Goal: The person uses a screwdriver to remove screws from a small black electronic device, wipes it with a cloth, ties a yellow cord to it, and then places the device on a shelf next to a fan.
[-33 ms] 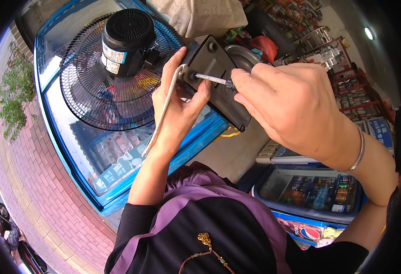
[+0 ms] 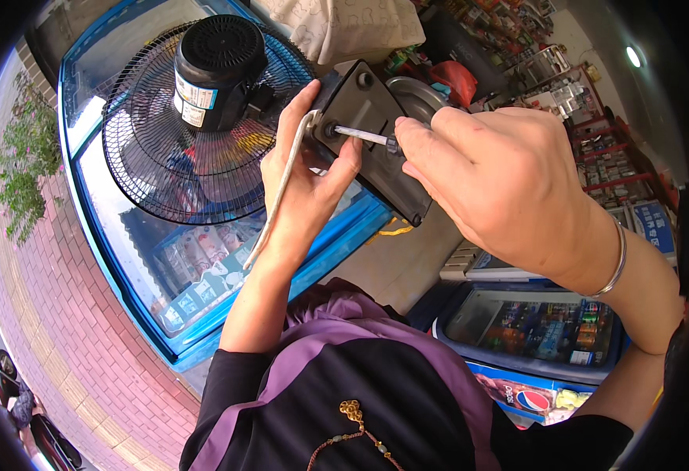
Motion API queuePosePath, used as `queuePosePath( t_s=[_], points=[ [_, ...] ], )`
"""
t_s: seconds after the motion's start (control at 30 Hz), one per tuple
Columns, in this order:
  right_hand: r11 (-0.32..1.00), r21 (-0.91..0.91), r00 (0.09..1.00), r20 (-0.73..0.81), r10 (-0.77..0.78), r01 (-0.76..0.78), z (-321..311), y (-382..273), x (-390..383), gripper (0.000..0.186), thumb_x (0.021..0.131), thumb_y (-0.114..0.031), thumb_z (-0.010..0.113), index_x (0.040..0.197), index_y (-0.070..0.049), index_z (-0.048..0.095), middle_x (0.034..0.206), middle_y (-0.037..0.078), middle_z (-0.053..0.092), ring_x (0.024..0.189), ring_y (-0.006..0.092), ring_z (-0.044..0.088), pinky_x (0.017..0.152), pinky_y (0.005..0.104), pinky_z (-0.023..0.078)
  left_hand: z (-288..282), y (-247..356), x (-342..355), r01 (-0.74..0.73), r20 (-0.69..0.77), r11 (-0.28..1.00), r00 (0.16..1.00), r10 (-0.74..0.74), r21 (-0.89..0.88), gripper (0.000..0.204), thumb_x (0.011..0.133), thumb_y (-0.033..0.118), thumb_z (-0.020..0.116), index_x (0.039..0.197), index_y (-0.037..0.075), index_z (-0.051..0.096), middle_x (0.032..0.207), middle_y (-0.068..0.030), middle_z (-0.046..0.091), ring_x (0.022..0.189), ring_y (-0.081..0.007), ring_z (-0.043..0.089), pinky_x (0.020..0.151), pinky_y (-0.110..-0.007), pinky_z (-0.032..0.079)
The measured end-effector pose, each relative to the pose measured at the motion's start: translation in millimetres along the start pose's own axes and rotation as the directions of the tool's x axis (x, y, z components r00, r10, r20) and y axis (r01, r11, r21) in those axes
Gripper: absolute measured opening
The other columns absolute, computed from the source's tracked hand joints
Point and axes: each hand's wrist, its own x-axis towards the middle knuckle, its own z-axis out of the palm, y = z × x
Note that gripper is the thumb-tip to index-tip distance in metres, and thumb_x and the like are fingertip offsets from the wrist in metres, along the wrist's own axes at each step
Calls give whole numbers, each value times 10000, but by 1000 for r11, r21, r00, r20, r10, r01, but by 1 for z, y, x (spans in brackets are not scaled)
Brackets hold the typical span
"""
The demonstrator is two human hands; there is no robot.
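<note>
Right hand, large in the foreground, closes its fingers around the handle of a slim metal-shafted screwdriver; the handle itself is almost wholly hidden inside the grip, and only the bright shaft shows. Its tip sits in a round recess on the dark grey plastic fan base housing, though whether it meets a screw there cannot be made out. A thin silver bangle circles the right wrist.

Left hand is clamped on the near edge of that housing, thumb across its face beside the shaft, fingers hidden behind it. A flat white power cord runs down along this hand's palm and wrist; its upper end vanishes behind the housing.

Behind the hands, a black wire fan guard with a black cylindrical motor lies on the glass lid of a blue chest freezer. The freezer's contents are blurred under the glass. A second glass-topped cooler shows at lower right, partly covered by the right forearm. Shop shelves at upper right are too small to read.
</note>
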Motion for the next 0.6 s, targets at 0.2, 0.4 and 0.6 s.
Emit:
queuePosePath(
  t_s=[0.2, 0.4, 0.6],
  points=[
    [988, -124, 990, -86, -108, 97, 10, -4, -2, 246, 729, -37, 716, 963, 29, 682, 677, 37, 502, 518, 148, 535, 440, 284, 402, -1, 4, 0, 15, -10, 1000, 1000, -15, 7, 647, 806, 55, 684, 1402, 38, 431, 949, -117, 695, 821, -153, 692, 734, -270, 562],
    [961, -210, 983, 1, -186, 182, 11, 3, -2, 240, 736, -56, 700, 949, 46, 656, 638, 27, 441, 501, 149, 511, 444, 283, 400, -2, 6, -2, 13, 6, 996, 1000, -13, 85, 667, 803, 62, 693, 1414, 45, 425, 934, -109, 698, 801, -142, 688, 706, -264, 559],
    [994, -58, 989, 116, -87, 94, 9, -3, 4, 156, 800, -88, 677, 865, 7, 571, 613, 44, 464, 474, 193, 529, 438, 321, 411, -4, 7, -6, 38, 1, 987, 999, -39, 158, 683, 785, 67, 711, 1412, 48, 438, 905, -106, 703, 765, -138, 693, 654, -259, 549]
  ],
)
